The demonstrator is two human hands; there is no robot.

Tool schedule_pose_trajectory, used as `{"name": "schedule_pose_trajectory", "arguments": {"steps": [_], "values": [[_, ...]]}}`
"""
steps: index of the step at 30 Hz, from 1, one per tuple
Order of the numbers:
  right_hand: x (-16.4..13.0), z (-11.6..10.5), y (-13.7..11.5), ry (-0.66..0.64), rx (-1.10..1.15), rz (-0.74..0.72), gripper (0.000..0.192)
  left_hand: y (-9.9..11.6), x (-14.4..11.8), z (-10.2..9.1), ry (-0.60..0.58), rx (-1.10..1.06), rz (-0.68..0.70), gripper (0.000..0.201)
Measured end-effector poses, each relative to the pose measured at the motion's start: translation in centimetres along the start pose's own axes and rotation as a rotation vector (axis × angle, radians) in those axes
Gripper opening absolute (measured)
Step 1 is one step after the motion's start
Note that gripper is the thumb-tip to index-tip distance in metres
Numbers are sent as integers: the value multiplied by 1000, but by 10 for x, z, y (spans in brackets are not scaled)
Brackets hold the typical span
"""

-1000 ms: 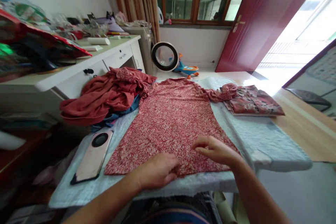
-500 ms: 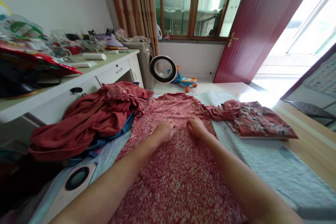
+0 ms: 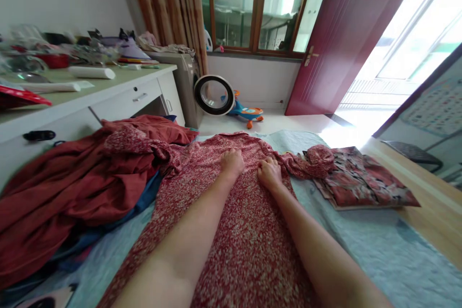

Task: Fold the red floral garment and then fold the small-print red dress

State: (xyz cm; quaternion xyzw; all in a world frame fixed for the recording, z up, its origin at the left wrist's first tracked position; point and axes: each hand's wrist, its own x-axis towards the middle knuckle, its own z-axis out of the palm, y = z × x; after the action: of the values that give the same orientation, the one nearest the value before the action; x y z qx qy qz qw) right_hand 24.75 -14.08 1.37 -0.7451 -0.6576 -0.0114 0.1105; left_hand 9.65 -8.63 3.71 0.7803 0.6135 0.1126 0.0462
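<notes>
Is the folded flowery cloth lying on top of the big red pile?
No, the folded flowery cloth lies by itself on the pale blue cover to the right, far from the red pile on the left.

Both hands flat on red floral dress (image 3: pixel 231 231), left hand (image 3: pixel 232 162) beside right hand (image 3: pixel 269 173), near collar at 12 o'clock. Folded shirt (image 3: pixel 361 183) at 3 o'clock, red heap (image 3: pixel 72 187) at 9.

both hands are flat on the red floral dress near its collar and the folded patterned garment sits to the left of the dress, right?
Not quite. In the head view the left hand and right hand do press on the red floral dress near its collar, but the folded patterned garment lies to the right of the dress; the heap of red clothes is on the left.
</notes>
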Motion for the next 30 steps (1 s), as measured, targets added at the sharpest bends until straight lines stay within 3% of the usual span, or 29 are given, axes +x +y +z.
{"name": "schedule_pose_trajectory", "arguments": {"steps": [6,9,13,16,19,25,30], "values": [[33,-22,40,160,51,75,34,-9,0,37,49,-22,-20,50],[54,-37,62,118,-61,95,33,-14,-2,45,21,-26,-7,57],[69,-42,83,-169,-232,69,40,-14,1,46,-28,-16,-12,60],[66,-38,88,-246,-259,-13,33,-14,4,44,-55,-9,-27,62],[61,-38,88,-256,-250,-66,24,-14,6,41,-72,-14,-30,63],[60,-58,88,-205,-225,-69,33,-17,8,40,-61,-31,-24,61],[62,-73,106,-108,-372,-71,34,-19,10,47,-103,-19,-45,66]]}}
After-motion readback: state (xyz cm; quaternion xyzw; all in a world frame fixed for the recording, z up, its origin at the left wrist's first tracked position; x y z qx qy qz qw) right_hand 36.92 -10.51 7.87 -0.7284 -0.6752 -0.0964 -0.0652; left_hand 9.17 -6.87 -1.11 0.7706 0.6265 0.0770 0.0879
